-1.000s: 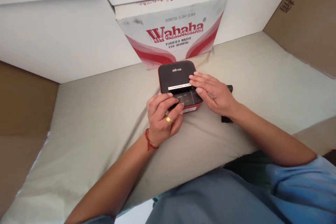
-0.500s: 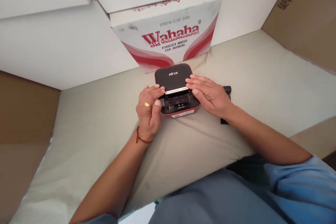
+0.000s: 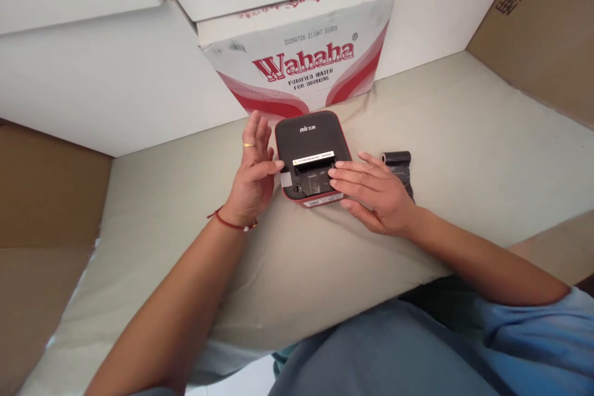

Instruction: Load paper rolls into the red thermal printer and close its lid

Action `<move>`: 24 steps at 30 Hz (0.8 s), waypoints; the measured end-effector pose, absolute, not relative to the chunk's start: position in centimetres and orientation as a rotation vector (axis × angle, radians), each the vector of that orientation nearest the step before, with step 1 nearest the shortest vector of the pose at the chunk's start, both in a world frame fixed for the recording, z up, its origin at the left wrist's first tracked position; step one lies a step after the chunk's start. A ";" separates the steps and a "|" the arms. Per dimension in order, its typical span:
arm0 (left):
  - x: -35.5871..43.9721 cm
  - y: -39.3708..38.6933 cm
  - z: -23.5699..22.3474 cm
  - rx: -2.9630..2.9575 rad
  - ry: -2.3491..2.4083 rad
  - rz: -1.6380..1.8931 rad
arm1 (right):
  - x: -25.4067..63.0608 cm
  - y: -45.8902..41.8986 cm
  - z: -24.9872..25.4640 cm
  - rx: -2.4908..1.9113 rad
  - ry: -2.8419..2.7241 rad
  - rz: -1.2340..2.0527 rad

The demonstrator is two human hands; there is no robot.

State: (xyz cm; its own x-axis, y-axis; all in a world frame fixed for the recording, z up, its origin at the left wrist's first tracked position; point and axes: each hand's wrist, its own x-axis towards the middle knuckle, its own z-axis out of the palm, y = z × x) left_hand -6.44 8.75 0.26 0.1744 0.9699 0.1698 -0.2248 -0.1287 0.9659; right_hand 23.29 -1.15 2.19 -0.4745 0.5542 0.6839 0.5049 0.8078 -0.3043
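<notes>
A small black label printer (image 3: 309, 139) with red sides stands on the cloth-covered surface, its front turned towards me. Dark shiny film (image 3: 316, 182) lies across its front opening, below a white warning strip (image 3: 313, 158). A pale, clear tab (image 3: 286, 180) shows at the film's left end. My right hand (image 3: 371, 189) rests with outstretched fingers on the film's right part. Raised at the printer's left side, my left hand (image 3: 256, 167) is open, its thumb by the printer's edge. Right of my right hand lies a roll of black film (image 3: 396, 161), partly unrolled.
Behind the printer stands a white and red Wahaha water carton (image 3: 301, 68). White boxes (image 3: 83, 74) line the back. Brown cardboard (image 3: 533, 43) rises at the right, and more cardboard (image 3: 51, 192) at the left. A pale cloth (image 3: 158, 235) covers the surface.
My left hand has come off the printer's left edge and lifted, fingers opening. My right hand has slid down from the warning strip onto the film, uncovering more of the black roll.
</notes>
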 end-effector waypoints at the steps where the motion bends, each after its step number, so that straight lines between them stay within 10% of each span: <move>1: -6.4 9.4 0.5 1.199 0.805 1.240 | 23.3 -1.3 1.9 -0.785 -2.155 0.099; 24: -4.0 4.5 -1.8 1.188 0.774 1.276 | 23.4 -1.0 1.2 -0.731 -2.062 0.148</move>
State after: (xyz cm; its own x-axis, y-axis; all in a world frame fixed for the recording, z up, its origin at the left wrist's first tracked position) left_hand -3.95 4.54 -1.80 0.1857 0.9676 0.1709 -0.2951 -0.1109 0.9490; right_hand 23.37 -1.00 1.24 -0.4064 0.5508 0.7290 0.4414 0.8170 -0.3712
